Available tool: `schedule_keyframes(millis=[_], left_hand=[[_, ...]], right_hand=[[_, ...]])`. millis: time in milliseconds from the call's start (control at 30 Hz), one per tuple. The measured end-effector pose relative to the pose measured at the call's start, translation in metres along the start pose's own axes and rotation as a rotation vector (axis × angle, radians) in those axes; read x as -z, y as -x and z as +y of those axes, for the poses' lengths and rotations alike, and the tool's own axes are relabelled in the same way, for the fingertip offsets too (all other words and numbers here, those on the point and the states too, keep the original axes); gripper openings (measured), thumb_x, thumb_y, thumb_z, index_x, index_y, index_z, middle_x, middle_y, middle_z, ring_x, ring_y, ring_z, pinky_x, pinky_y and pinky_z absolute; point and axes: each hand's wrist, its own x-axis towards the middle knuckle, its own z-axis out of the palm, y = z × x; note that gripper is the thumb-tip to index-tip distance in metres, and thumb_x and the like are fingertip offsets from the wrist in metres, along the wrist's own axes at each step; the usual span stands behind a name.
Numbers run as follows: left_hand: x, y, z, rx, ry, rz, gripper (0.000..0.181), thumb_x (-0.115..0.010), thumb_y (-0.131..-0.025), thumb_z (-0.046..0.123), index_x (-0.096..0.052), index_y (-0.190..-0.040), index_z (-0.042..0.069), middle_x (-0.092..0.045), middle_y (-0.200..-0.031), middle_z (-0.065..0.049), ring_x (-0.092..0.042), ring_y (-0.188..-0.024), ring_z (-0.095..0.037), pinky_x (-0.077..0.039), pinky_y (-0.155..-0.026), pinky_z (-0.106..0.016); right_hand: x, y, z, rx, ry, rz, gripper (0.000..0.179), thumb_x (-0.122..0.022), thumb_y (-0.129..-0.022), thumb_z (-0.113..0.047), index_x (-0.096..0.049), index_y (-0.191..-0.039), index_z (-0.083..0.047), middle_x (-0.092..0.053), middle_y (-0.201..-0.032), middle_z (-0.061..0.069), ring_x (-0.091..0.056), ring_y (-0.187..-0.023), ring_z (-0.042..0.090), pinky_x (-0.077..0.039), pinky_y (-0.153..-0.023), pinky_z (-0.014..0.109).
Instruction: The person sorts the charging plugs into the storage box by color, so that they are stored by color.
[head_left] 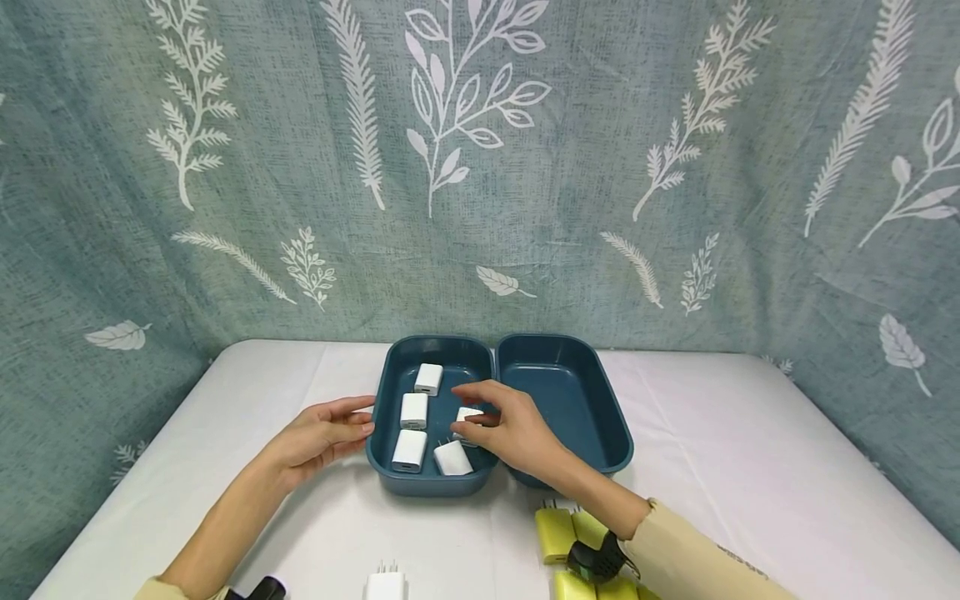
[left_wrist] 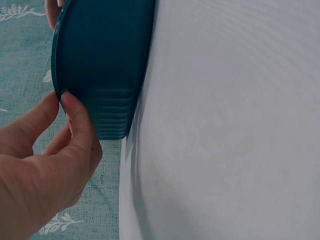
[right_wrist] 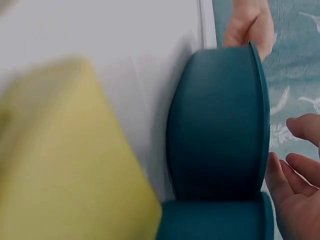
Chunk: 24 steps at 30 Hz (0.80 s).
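My left hand (head_left: 326, 433) holds the rim of the left blue container (head_left: 431, 486) at its left side; the left wrist view shows fingertips (left_wrist: 72, 102) together at the rim. Inside it are several white charger plugs (head_left: 414, 410). Over the container's right half hangs my right hand (head_left: 510, 421), its thumb and fingers spread around another white charger plug (head_left: 467, 412) that they partly cover. In the right wrist view the thumb stands apart from the fingers (right_wrist: 277, 175), above the rim, with nothing visible between them.
A second blue container (head_left: 558, 400) stands against the first on the right, with the right forearm across its front corner. Several yellow charger plugs (head_left: 555, 533) lie under the right wrist. Another white charger plug (head_left: 386, 585) is at the near edge. A patterned curtain (head_left: 570, 208) hangs behind.
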Motion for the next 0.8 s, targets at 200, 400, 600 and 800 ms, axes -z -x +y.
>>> schedule_keyframes(millis=[200,400,600,800], left_hand=[[0.001,0.000,0.000,-0.005,0.003,-0.007,0.060,-0.061,-0.093,-0.005,-0.035,-0.146,-0.013,-0.063,-0.100,-0.006,-0.065,-0.092,-0.015,-0.055,-0.087,-0.029],[0.000,0.000,0.000,-0.014,-0.008,-0.013,0.059,-0.062,-0.093,-0.004,-0.036,-0.146,-0.013,-0.062,-0.100,-0.006,-0.065,-0.091,-0.014,-0.055,-0.087,-0.028],[-0.001,0.000,0.000,-0.006,-0.009,-0.009,0.060,-0.062,-0.093,-0.004,-0.035,-0.146,-0.013,-0.062,-0.099,-0.006,-0.065,-0.089,-0.014,-0.055,-0.085,-0.028],[0.000,0.000,0.001,-0.004,-0.012,-0.010,0.060,-0.062,-0.094,-0.003,-0.035,-0.146,-0.012,-0.063,-0.100,-0.006,-0.065,-0.091,-0.014,-0.055,-0.085,-0.028]], right_hand=[[-0.006,0.016,-0.010,0.026,-0.037,-0.010,0.038,-0.073,-0.091,-0.012,-0.064,-0.128,-0.010,-0.062,-0.124,0.004,-0.066,-0.105,0.022,-0.055,-0.087,0.027],[-0.012,0.028,-0.021,0.041,-0.096,-0.019,0.034,-0.073,-0.091,-0.011,-0.066,-0.124,-0.014,-0.063,-0.121,-0.003,-0.063,-0.109,0.015,-0.056,-0.087,0.030],[-0.018,0.039,-0.030,0.077,-0.127,-0.052,0.033,-0.074,-0.091,-0.014,-0.066,-0.124,-0.013,-0.064,-0.121,-0.002,-0.062,-0.109,0.019,-0.057,-0.084,0.033],[-0.023,0.050,-0.037,0.141,-0.126,-0.103,0.034,-0.073,-0.092,-0.018,-0.065,-0.125,-0.013,-0.064,-0.120,0.000,-0.061,-0.108,0.022,-0.057,-0.083,0.032]])
